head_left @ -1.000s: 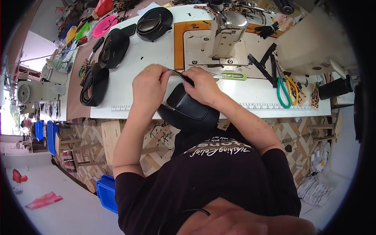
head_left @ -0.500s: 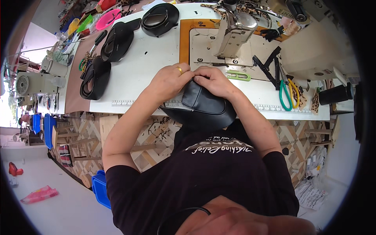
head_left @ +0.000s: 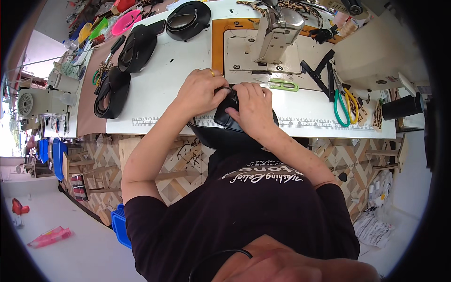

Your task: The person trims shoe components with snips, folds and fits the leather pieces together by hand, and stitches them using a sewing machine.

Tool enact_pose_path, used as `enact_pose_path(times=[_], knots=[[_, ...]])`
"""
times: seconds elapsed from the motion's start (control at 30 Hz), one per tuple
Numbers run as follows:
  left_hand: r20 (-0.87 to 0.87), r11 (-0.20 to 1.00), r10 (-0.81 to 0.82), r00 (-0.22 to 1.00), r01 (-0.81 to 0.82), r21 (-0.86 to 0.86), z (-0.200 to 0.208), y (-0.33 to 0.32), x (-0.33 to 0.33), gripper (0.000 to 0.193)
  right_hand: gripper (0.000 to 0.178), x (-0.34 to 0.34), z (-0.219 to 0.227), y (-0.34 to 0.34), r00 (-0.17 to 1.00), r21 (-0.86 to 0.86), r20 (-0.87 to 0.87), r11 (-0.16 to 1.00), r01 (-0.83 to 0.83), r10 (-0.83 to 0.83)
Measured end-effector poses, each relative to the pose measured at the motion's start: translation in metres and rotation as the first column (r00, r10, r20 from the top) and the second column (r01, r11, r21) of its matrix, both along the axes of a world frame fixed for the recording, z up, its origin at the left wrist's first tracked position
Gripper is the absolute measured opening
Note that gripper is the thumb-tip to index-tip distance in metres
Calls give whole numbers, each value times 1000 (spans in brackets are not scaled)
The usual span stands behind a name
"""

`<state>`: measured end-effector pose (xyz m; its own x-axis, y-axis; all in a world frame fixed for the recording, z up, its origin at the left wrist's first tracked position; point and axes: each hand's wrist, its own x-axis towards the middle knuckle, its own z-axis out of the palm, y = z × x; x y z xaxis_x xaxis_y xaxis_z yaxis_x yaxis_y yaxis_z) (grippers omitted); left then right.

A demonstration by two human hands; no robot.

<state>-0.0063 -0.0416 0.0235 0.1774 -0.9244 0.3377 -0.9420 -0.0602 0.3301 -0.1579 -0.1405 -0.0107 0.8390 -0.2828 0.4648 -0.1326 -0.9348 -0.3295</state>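
Note:
A sewn black leather piece (head_left: pixel 221 137) with a seamed panel hangs over the table's near edge in front of me. At its upper edge, my left hand (head_left: pixel 198 94) is closed, thumb and fingers pinching the leather. My right hand (head_left: pixel 254 109) lies over the right side of the piece, its thumb on the panel and its fingers bent over the far edge. The fingertips are partly hidden. Just beyond my right hand lie light green thread snips (head_left: pixel 283 85), beside the sewing machine (head_left: pixel 275 44).
Several similar black leather pieces (head_left: pixel 136 48) lie at the left of the white table (head_left: pixel 174 77). A measuring tape strip (head_left: pixel 155 121) runs along the near edge. At right are scissors with green and yellow handles (head_left: pixel 342 110), black strips (head_left: pixel 324 77) and a black cylinder (head_left: pixel 401 108).
My right hand has shifted over the leather, its thumb now lower on the panel. My left hand still grips the upper edge, slightly further from the right hand. The view has shifted slightly.

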Motion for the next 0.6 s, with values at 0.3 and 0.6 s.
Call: enact_pose_path(times=[0.3,0.6], knots=[[-3,993,96,995,-96,-74,6,2,-8,21,16,22,-9,-8,976,134,192,988,78,-103],[-209,999,8,978,-15,-35,2,14,9,24,10,31,-32,-28,952,372,303,916,-147,30]])
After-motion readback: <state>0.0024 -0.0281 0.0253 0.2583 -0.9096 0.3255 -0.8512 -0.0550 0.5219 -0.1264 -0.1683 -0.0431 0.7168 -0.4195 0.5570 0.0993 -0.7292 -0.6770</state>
